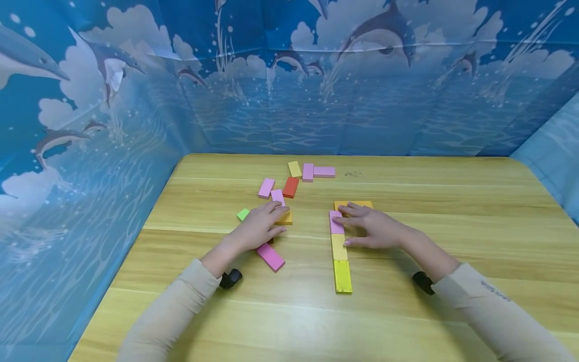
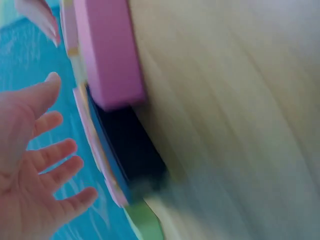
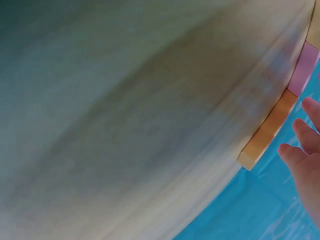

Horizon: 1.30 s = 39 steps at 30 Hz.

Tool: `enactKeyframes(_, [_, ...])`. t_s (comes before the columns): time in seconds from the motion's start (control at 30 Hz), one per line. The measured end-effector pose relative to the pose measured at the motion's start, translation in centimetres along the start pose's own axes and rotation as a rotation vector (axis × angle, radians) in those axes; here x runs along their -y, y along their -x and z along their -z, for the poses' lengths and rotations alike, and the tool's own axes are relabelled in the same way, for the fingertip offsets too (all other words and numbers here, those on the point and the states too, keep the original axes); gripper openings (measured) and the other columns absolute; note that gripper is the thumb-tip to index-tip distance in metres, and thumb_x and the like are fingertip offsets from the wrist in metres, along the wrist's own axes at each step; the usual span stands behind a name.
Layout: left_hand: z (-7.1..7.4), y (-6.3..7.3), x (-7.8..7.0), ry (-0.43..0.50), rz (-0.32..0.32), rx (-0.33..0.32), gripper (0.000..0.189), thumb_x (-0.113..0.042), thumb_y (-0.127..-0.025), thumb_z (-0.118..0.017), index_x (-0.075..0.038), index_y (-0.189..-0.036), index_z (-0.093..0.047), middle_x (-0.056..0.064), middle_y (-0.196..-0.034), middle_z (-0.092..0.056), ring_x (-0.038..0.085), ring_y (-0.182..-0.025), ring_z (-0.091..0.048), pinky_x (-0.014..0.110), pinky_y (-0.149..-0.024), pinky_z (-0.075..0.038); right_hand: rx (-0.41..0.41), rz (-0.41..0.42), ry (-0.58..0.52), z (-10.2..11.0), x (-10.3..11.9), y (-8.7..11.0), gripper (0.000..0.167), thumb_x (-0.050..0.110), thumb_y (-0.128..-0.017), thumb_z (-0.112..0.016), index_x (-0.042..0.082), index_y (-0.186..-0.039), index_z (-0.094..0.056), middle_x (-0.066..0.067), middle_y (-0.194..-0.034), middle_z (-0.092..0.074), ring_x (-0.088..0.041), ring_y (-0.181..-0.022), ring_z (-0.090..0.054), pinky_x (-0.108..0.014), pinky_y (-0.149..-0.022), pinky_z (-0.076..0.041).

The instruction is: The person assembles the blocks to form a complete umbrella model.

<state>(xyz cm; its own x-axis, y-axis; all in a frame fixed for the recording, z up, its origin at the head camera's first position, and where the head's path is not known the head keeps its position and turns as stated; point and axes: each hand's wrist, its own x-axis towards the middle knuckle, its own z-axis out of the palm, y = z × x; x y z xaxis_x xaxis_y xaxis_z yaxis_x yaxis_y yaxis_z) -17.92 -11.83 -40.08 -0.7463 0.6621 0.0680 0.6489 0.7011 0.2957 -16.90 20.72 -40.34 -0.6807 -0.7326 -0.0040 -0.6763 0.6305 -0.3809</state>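
Note:
My left hand (image 1: 257, 227) hovers over a loose group of blocks, fingers spread and nothing held. Beneath or beside it lie an orange block (image 1: 286, 218), a pink block (image 1: 278, 196), a green block (image 1: 243, 214) and a dark block (image 2: 131, 150), mostly hidden in the head view. A deeper pink block (image 1: 271, 258) lies nearer me. My right hand (image 1: 374, 227) is over a line of blocks: pink (image 1: 335, 226), pale yellow (image 1: 339, 249) and bright yellow (image 1: 342, 276), with an orange block (image 1: 362, 204) set crosswise at the far end. Whether its fingertips touch them, I cannot tell.
Farther back lie a red block (image 1: 291, 187), a pink block (image 1: 266, 188), a pale yellow block (image 1: 294, 169) and two touching pink blocks, one upright-lying (image 1: 307, 173) and one sideways (image 1: 324, 172). A blue dolphin-print curtain (image 1: 289, 115) hangs behind the wooden table (image 1: 452, 201).

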Motion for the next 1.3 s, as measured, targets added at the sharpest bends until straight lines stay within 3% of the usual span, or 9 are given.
enactKeyframes(0.17, [0.3, 0.6, 2.0, 0.056, 0.017, -0.048, 0.039, -0.018, -0.09, -0.064, -0.006, -0.126, -0.056, 0.015, -0.123, -0.053, 0.029, -0.109, -0.052, 0.043, -0.093, -0.042, 0.008, -0.005, 0.024, -0.1, 0.0, 0.1, 0.061, 0.047, -0.086, -0.062, 0.014, -0.136, -0.051, -0.017, -0.143, -0.038, -0.039, -0.133, -0.029, -0.054, -0.102, -0.03])
enactKeyframes(0.33, [0.5, 1.0, 2.9, 0.077, 0.016, -0.058, 0.034, -0.012, -0.086, -0.067, -0.002, -0.119, -0.061, 0.013, -0.108, -0.056, 0.024, -0.093, -0.054, 0.038, -0.083, -0.045, -0.013, 0.016, 0.04, -0.3, -0.2, 0.0, 0.058, 0.044, -0.085, -0.064, 0.013, -0.133, -0.053, -0.017, -0.141, -0.041, -0.038, -0.131, -0.034, -0.052, -0.102, -0.032])
enactKeyframes(0.87, [0.8, 1.1, 3.4, -0.002, 0.041, -0.046, 0.035, -0.012, -0.084, -0.07, -0.002, -0.116, -0.063, 0.011, -0.104, -0.061, 0.023, -0.091, -0.057, 0.038, -0.081, -0.047, -0.055, 0.056, 0.059, -0.5, -0.4, 0.1, 0.063, 0.049, -0.082, -0.066, 0.011, -0.131, -0.055, -0.018, -0.139, -0.044, -0.038, -0.129, -0.037, -0.052, -0.099, -0.036])
enactKeyframes(1.1, [0.7, 1.0, 3.5, -0.012, 0.109, -0.025, 0.037, -0.02, -0.083, -0.071, -0.006, -0.117, -0.063, 0.008, -0.108, -0.061, 0.024, -0.097, -0.058, 0.041, -0.076, -0.036, -0.05, 0.053, 0.064, -0.5, -0.4, 0.0, 0.065, 0.051, -0.081, -0.065, 0.011, -0.131, -0.055, -0.018, -0.139, -0.043, -0.037, -0.129, -0.037, -0.051, -0.098, -0.037])
enactKeyframes(1.3, [0.5, 1.0, 3.7, 0.017, 0.128, -0.032, 0.036, -0.023, -0.083, -0.071, -0.007, -0.115, -0.064, 0.007, -0.108, -0.062, 0.022, -0.097, -0.057, 0.04, -0.077, -0.031, -0.047, 0.056, 0.073, -0.4, -0.4, 0.0, 0.065, 0.051, -0.081, -0.066, 0.011, -0.131, -0.056, -0.018, -0.139, -0.044, -0.037, -0.129, -0.037, -0.051, -0.099, -0.037])
